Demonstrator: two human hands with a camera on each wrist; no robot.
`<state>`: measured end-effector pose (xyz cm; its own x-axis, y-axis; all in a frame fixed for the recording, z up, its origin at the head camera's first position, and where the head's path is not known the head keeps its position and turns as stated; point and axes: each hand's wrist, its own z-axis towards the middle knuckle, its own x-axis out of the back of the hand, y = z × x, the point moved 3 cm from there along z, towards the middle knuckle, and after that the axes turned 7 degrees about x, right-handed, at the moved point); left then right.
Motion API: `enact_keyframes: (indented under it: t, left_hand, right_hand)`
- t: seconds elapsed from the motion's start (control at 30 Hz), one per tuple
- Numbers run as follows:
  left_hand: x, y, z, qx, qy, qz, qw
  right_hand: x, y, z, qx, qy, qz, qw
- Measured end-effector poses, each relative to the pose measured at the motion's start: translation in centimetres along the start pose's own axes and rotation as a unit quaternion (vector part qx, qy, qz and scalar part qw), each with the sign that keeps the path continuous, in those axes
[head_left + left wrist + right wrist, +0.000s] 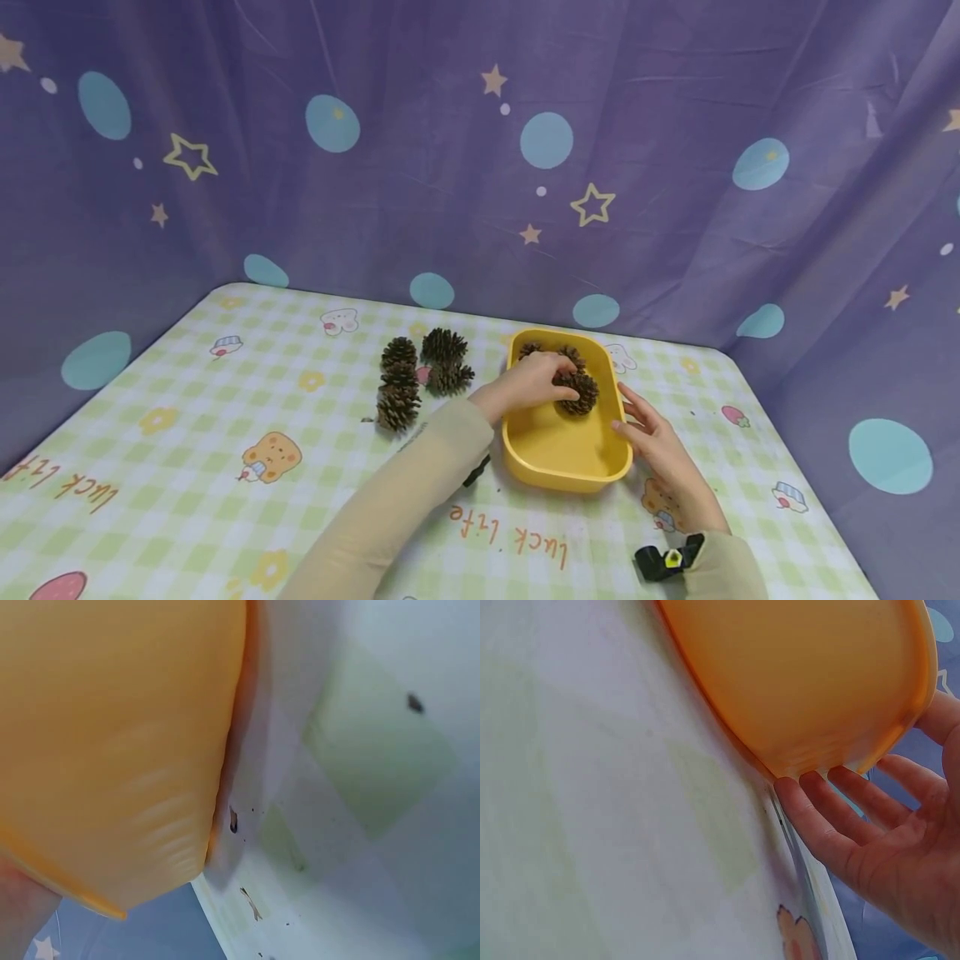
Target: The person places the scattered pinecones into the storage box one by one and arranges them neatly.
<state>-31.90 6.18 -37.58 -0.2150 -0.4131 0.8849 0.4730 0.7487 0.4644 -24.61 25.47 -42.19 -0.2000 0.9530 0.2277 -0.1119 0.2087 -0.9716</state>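
Inside the yellow plastic tub (567, 450), my left hand (531, 382) reaches over the left rim and pinches a brown pine cone (582, 395) between thumb and fingers. Two more pine cones lie toward the tub's far end, one of them at the back left corner (531, 348), partly hidden by the hand. My right hand (660, 442) rests against the tub's right side. In the right wrist view its fairly straight fingers (817, 825) touch the outer wall. The left wrist view shows mostly the tub's outer wall (112, 750).
Left of the tub, several pine cones (398, 408) stand grouped on the green checked tablecloth (187, 467). Small dark crumbs (233, 820) lie beside the tub. A purple curtain (435, 167) hangs behind the table. A black strap (670, 560) circles the right wrist.
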Motion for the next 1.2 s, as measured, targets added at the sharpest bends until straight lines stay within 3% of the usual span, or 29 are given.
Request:
enact_keyframes:
  t: [0.23, 0.53, 0.9, 1.1, 1.2]
  left_hand:
    - [1.0, -0.1, -1.0, -0.012, 0.019, -0.012, 0.9997]
    - [2.7, -0.3, -3.2, -0.045, 0.043, -0.028, 0.9977]
    - [3.5, -1.8, -5.8, -0.024, 0.073, 0.009, 0.9970]
    - [4.4, -2.1, -7.2, -0.002, 0.080, -0.051, 0.9955]
    - [4.9, -2.4, -7.7, -0.005, 0.087, -0.054, 0.9947]
  right_hand:
    - [-0.1, 0.0, 0.0, -0.001, 0.003, -0.006, 1.000]
    - [-0.1, 0.0, -0.1, 0.003, -0.004, -0.007, 1.000]
    - [-0.2, 0.0, -0.1, 0.002, -0.005, -0.009, 1.000]
    - [-0.2, -0.1, -0.1, 0.002, -0.008, -0.015, 1.000]
    - [-0.1, -0.1, -0.2, 0.000, -0.008, -0.016, 1.000]
